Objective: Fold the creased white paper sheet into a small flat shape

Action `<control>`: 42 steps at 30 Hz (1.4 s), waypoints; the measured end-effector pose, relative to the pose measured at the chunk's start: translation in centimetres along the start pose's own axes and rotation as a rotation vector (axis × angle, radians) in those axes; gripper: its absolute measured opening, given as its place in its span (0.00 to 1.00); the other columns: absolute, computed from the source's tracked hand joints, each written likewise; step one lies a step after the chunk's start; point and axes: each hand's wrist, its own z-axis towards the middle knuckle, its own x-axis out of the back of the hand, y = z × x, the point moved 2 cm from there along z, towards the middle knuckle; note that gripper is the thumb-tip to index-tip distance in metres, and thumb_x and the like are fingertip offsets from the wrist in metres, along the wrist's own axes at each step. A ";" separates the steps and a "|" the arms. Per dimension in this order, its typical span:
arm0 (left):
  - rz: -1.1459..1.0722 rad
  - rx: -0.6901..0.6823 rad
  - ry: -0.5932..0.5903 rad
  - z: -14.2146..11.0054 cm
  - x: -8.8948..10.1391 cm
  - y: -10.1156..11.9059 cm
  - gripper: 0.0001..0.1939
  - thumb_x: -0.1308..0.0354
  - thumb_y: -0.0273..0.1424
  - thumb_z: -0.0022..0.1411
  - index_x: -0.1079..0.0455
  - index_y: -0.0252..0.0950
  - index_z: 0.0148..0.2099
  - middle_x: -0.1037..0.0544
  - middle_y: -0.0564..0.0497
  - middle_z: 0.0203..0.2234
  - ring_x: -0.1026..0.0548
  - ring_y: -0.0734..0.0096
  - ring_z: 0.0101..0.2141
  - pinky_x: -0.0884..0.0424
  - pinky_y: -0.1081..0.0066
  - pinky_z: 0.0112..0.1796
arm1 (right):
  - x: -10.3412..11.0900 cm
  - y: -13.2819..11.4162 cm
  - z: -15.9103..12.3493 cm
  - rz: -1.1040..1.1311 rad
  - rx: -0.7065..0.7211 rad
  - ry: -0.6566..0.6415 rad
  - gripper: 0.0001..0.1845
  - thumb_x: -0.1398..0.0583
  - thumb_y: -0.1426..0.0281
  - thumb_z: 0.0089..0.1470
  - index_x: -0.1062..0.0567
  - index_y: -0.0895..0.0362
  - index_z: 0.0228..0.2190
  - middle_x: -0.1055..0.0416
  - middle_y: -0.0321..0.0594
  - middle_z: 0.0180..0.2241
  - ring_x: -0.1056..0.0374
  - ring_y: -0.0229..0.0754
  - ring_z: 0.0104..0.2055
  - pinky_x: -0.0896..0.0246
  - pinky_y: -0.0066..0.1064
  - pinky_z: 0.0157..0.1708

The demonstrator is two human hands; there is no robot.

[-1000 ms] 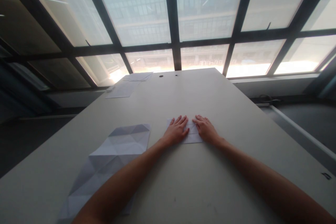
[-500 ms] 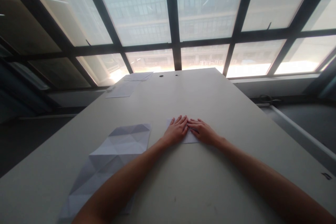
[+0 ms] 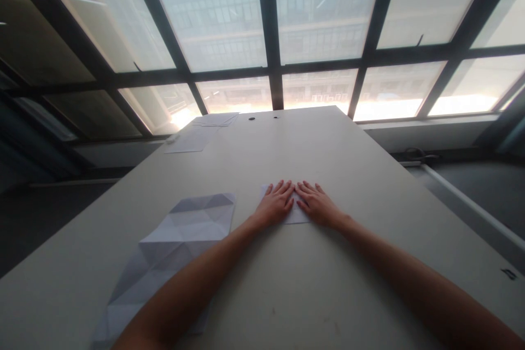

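Note:
A small folded white paper (image 3: 296,217) lies on the grey table (image 3: 311,284) in front of me. My left hand (image 3: 275,203) lies flat on its left part, fingers stretched out and together. My right hand (image 3: 316,204) presses flat on its right part, fingers extended and pointing up-left toward the left hand's fingertips. The two hands nearly touch over the paper's middle. Most of the paper is hidden under them.
A larger creased white sheet (image 3: 172,251) lies to the left, partly under my left forearm. More paper sheets (image 3: 200,131) rest at the table's far left corner, near two small dark holes (image 3: 251,118). Large windows stand beyond the far edge.
My right hand slid left across the paper toward my left hand, then eased slightly back. The left hand stayed in place.

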 end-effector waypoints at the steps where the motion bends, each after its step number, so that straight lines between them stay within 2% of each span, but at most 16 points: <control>1: 0.003 0.000 -0.001 0.0 0.0 0.0 0.29 0.61 0.39 0.72 0.52 0.39 0.72 0.50 0.50 0.70 0.54 0.59 0.69 0.55 0.50 0.66 | 0.1 0.0 0.0 -0.004 -0.012 0.013 0.29 0.51 0.63 0.67 0.40 0.59 0.65 0.47 0.49 0.67 0.55 0.50 0.70 0.63 0.52 0.67; 5: 0.012 0.000 0.007 0.0 0.0 -0.1 0.28 0.61 0.40 0.73 0.50 0.41 0.72 0.50 0.50 0.70 0.54 0.59 0.69 0.55 0.50 0.66 | 0.8 0.3 0.2 -0.013 -0.048 0.101 0.21 0.50 0.66 0.66 0.22 0.59 0.50 0.35 0.49 0.61 0.46 0.50 0.67 0.59 0.47 0.67; 7: 0.007 -0.002 0.012 0.0 -0.1 -0.1 0.28 0.61 0.41 0.73 0.49 0.41 0.71 0.50 0.50 0.70 0.54 0.59 0.69 0.55 0.50 0.66 | 1.0 0.5 0.2 -0.005 -0.044 0.158 0.18 0.48 0.67 0.66 0.18 0.58 0.42 0.30 0.48 0.57 0.43 0.49 0.66 0.57 0.46 0.66; 9: -0.001 -0.005 0.016 0.0 -0.1 -0.1 0.28 0.61 0.41 0.73 0.49 0.41 0.71 0.50 0.50 0.70 0.54 0.59 0.69 0.55 0.50 0.65 | 1.1 0.8 0.2 0.008 -0.035 0.204 0.17 0.46 0.68 0.65 0.18 0.57 0.38 0.26 0.46 0.53 0.39 0.50 0.63 0.54 0.46 0.65; 11: -0.009 -0.009 0.020 0.0 -0.1 -0.1 0.28 0.61 0.41 0.73 0.49 0.41 0.71 0.50 0.50 0.70 0.54 0.58 0.69 0.55 0.49 0.65 | 0.9 1.0 0.1 0.023 -0.021 0.225 0.14 0.45 0.68 0.64 0.18 0.56 0.39 0.25 0.47 0.51 0.36 0.50 0.61 0.50 0.46 0.64; 13: -0.017 -0.013 0.020 0.0 -0.1 -0.2 0.28 0.60 0.40 0.73 0.48 0.42 0.71 0.50 0.50 0.70 0.54 0.58 0.69 0.55 0.49 0.65 | 0.6 1.1 0.1 0.043 0.012 0.208 0.14 0.43 0.67 0.63 0.21 0.55 0.46 0.27 0.48 0.55 0.37 0.50 0.62 0.49 0.46 0.64; 16: -0.029 -0.021 0.018 0.1 -0.1 -0.3 0.28 0.59 0.39 0.73 0.50 0.41 0.72 0.50 0.49 0.70 0.54 0.59 0.69 0.56 0.51 0.66 | 0.1 1.1 0.0 0.064 0.077 0.134 0.24 0.42 0.63 0.62 0.30 0.53 0.59 0.37 0.47 0.63 0.45 0.51 0.67 0.55 0.51 0.65; 19: -0.058 -0.061 0.013 0.1 -0.1 -0.3 0.30 0.57 0.39 0.72 0.51 0.37 0.72 0.49 0.46 0.70 0.53 0.63 0.69 0.57 0.55 0.66 | -0.1 1.0 -0.2 0.061 0.096 0.092 0.27 0.44 0.61 0.64 0.35 0.51 0.62 0.42 0.48 0.65 0.50 0.51 0.69 0.61 0.56 0.66; 22: -0.095 -0.104 0.017 0.2 0.0 -0.2 0.30 0.56 0.38 0.72 0.50 0.35 0.71 0.47 0.45 0.69 0.51 0.66 0.68 0.56 0.60 0.67 | 0.1 0.9 -0.2 0.061 0.098 0.081 0.27 0.44 0.61 0.64 0.35 0.51 0.63 0.42 0.48 0.66 0.51 0.52 0.69 0.63 0.58 0.66; 26: -0.124 -0.139 0.039 0.3 0.0 0.0 0.28 0.54 0.37 0.71 0.46 0.38 0.70 0.43 0.47 0.68 0.47 0.69 0.67 0.54 0.62 0.67 | 0.3 0.9 -0.1 0.067 0.110 0.099 0.22 0.43 0.63 0.64 0.29 0.48 0.58 0.41 0.43 0.65 0.51 0.52 0.69 0.63 0.58 0.66; 29: -0.130 -0.142 0.055 0.3 0.0 0.1 0.27 0.53 0.37 0.71 0.44 0.38 0.69 0.42 0.48 0.67 0.46 0.69 0.67 0.53 0.62 0.66 | 0.2 0.9 0.0 0.082 0.093 0.121 0.20 0.42 0.64 0.63 0.26 0.49 0.55 0.37 0.44 0.63 0.48 0.52 0.68 0.61 0.57 0.66; 35: -0.135 -0.118 0.059 0.3 0.0 0.2 0.27 0.54 0.37 0.71 0.44 0.37 0.69 0.42 0.48 0.67 0.46 0.68 0.67 0.53 0.62 0.66 | -0.1 1.0 0.1 0.104 0.070 0.146 0.21 0.42 0.66 0.62 0.27 0.50 0.56 0.35 0.46 0.61 0.43 0.51 0.66 0.56 0.55 0.65; 42: -0.128 -0.108 0.053 0.2 0.2 0.4 0.27 0.54 0.36 0.71 0.44 0.38 0.69 0.42 0.48 0.67 0.46 0.67 0.67 0.52 0.62 0.67 | 0.0 1.0 0.0 0.108 0.072 0.150 0.21 0.42 0.66 0.62 0.28 0.49 0.57 0.35 0.45 0.62 0.42 0.50 0.65 0.55 0.55 0.65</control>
